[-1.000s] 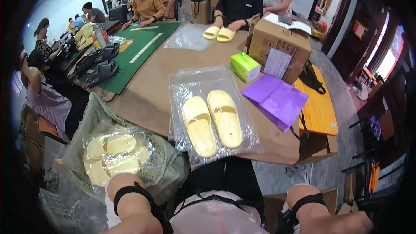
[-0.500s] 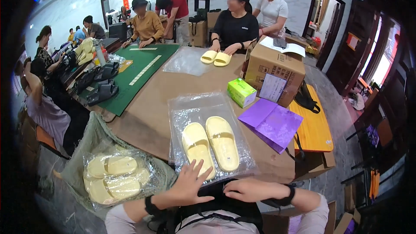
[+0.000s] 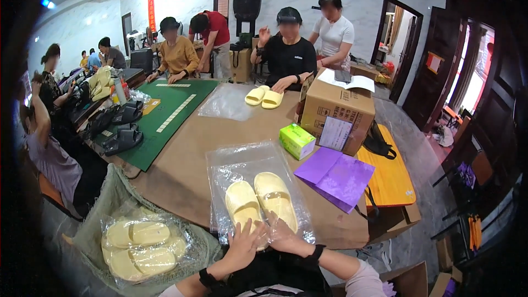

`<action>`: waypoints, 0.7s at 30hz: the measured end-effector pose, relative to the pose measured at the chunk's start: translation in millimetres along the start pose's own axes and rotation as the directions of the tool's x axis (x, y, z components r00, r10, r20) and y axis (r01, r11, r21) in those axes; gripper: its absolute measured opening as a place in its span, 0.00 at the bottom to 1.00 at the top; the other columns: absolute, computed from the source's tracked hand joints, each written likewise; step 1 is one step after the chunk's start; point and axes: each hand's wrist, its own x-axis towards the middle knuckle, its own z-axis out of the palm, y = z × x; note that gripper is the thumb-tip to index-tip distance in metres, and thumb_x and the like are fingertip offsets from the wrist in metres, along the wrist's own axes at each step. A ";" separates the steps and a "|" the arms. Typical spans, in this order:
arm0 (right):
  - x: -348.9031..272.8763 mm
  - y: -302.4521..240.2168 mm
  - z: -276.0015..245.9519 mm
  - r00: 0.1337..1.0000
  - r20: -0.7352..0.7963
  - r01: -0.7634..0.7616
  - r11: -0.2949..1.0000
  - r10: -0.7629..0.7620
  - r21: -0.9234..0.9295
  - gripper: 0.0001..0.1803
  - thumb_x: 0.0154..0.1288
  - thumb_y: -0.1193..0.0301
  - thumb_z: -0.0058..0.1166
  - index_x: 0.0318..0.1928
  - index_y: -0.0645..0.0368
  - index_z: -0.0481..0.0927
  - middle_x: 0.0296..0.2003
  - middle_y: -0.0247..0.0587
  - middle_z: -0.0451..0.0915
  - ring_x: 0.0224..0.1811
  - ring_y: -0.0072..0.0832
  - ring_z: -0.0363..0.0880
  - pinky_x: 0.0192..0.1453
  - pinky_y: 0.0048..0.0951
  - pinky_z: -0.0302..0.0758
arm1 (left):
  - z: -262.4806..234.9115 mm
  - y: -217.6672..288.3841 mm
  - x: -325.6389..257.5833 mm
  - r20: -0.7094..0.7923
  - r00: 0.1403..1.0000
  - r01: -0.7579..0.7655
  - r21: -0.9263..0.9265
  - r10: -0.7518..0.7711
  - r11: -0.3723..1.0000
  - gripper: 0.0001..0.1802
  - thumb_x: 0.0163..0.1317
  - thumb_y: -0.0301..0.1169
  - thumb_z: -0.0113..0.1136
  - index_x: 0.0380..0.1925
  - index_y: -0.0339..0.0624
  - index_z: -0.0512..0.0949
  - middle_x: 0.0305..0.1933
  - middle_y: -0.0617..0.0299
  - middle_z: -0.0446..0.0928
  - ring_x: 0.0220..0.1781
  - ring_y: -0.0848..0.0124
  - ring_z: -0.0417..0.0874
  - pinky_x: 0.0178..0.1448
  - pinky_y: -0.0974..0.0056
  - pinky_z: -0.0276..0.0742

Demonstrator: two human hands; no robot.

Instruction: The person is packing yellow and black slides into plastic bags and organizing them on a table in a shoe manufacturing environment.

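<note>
In front of me a pair of pale yellow slippers lies on clear plastic bags [image 3: 220, 168] at the table's near edge, toes pointing away. My left hand [image 3: 242, 247] rests on the heel of the left slipper [image 3: 242, 195], its fingers spread. Lying over the lower part of the right slipper [image 3: 272, 187], close beside the left hand, is my right hand [image 3: 285, 237]; its fingers look stretched out and hold nothing visible. The hands cover both heels in part.
Left of me a woven sack [image 3: 110, 187] holds bagged yellow slippers [image 3: 146, 253]. A purple paper bag [image 3: 335, 176], a green tissue pack [image 3: 297, 141] and a cardboard box [image 3: 335, 113] stand to the right. Across the table [image 3: 176, 159], a co-worker [image 3: 286, 55] touches another yellow pair [image 3: 264, 96].
My right hand has moved from the table's edge onto the right slipper. My left hand has come down on the left slipper's heel. The far co-worker has raised one hand off the other pair.
</note>
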 end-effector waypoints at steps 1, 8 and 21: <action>3.0 5.9 10.9 0.998 -0.065 0.009 0.999 -0.007 0.037 0.34 0.57 0.71 0.50 0.65 0.59 0.60 0.61 0.67 0.59 0.65 0.64 0.55 0.65 0.51 0.60 | 4.2 -3.0 0.5 -0.002 1.000 -0.010 0.004 0.010 1.000 0.26 0.70 0.38 0.38 0.68 0.57 0.54 0.70 0.38 0.48 0.69 0.32 0.45 0.64 0.28 0.39; 21.9 -19.8 2.6 0.964 -0.251 -0.141 0.971 0.089 -0.195 0.34 0.58 0.66 0.49 0.64 0.66 0.59 0.67 0.59 0.54 0.65 0.53 0.60 0.57 0.46 0.66 | -0.9 -11.9 -1.8 -0.005 0.947 -0.299 -0.383 0.321 0.874 0.30 0.65 0.27 0.44 0.68 0.59 0.56 0.71 0.36 0.44 0.69 0.30 0.45 0.71 0.43 0.44; -15.8 -24.5 -34.8 0.919 0.145 -0.304 0.894 0.367 -0.330 0.39 0.60 0.50 0.49 0.70 0.35 0.51 0.69 0.55 0.48 0.70 0.61 0.45 0.65 0.68 0.43 | -2.3 -16.1 -13.7 0.106 0.990 -0.086 -0.087 0.095 0.993 0.26 0.67 0.31 0.43 0.66 0.63 0.60 0.71 0.35 0.43 0.71 0.34 0.44 0.68 0.37 0.44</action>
